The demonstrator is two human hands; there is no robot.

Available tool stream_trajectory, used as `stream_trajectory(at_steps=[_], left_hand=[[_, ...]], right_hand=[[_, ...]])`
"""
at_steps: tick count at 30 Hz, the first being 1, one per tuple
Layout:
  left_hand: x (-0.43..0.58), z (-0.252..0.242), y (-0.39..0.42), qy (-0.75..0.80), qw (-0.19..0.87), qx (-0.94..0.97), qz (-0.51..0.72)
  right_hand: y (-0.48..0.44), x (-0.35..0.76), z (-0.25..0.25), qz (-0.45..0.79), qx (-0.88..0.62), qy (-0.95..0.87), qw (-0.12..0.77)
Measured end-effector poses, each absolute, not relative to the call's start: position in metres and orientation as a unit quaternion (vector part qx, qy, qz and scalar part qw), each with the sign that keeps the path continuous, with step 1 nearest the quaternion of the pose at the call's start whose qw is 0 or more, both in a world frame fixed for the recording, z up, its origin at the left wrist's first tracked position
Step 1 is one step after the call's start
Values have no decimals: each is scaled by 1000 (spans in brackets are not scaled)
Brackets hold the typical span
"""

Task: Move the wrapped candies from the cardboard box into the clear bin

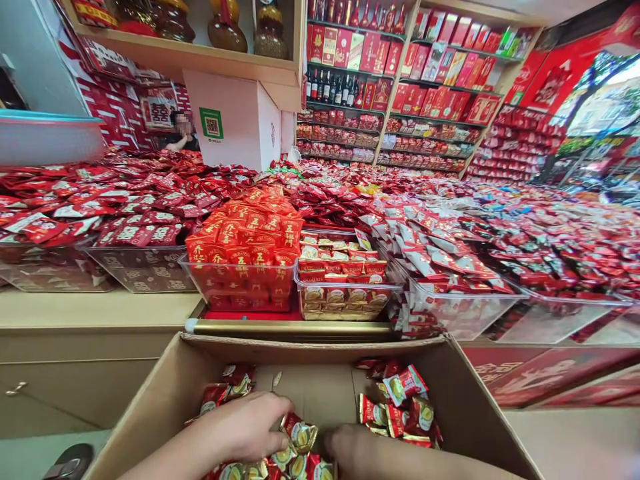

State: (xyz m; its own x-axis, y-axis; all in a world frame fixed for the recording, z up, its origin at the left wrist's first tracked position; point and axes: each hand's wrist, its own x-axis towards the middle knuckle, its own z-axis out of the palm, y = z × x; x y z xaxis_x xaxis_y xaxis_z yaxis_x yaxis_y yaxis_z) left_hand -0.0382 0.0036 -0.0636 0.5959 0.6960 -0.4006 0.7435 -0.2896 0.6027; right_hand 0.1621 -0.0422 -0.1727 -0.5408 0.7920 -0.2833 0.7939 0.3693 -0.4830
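Inside an open cardboard box (pixel 305 390) are small wrapped durian candies in red and gold, some in the left corner, some heaped at the right, several at the near middle. My left hand (pixel 247 427) reaches in from the left, its thumb and fingers curved about the edge of a durian candy (pixel 300 433). More candies lie just below that hand. From the right comes my right hand (pixel 350 447), low in the box beside the same near heap; its fingers are blurred and partly hidden. A candy pile (pixel 405 403) rests to its right.
Beyond the box, a clear bin of durian candies (pixel 350 293) stands beside a bin of orange-red packets (pixel 243 267). More full bins (pixel 465 307) line the counter. A person (pixel 183 133) is at the back left. A drawer handle (pixel 17 389) sticks out at left.
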Motion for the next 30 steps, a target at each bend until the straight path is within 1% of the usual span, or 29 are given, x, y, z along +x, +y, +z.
stream_trajectory(at_steps=[2,3,6,8,10,12,14,18,21,24,26,28,30], left_hand=[[-36,-65,6,444,401,801,-19],[-35,-65,7,440,408,800,-10],[-27,-61,9,422,441,792,20],[-20,-56,8,397,491,774,45],[-13,-52,6,357,589,719,90],[-8,-48,4,319,674,652,136],[-7,-46,3,300,715,609,166],[-10,-42,4,289,749,568,178],[-10,-39,2,290,734,587,179],[-9,-32,-3,294,706,623,165],[-9,-21,-5,310,670,656,157],[-7,-2,-3,341,583,714,185],[0,23,5,363,441,788,232]], right_hand=[[-34,164,-145,-281,513,810,37],[-29,166,-128,-276,522,806,33],[-14,175,-84,-300,519,798,-61],[-9,179,-64,-392,500,757,-155],[-8,179,-55,-506,468,681,-248],[-11,177,-52,-577,442,616,-302],[-14,174,-51,-602,435,582,-330],[-17,172,-48,-608,437,561,-352],[-18,170,-43,-565,442,601,-351],[-23,170,-30,-472,456,684,-318],[-26,178,-11,-395,454,742,-295],[-27,195,17,-313,460,773,-305],[-24,219,47,-214,491,768,-351]])
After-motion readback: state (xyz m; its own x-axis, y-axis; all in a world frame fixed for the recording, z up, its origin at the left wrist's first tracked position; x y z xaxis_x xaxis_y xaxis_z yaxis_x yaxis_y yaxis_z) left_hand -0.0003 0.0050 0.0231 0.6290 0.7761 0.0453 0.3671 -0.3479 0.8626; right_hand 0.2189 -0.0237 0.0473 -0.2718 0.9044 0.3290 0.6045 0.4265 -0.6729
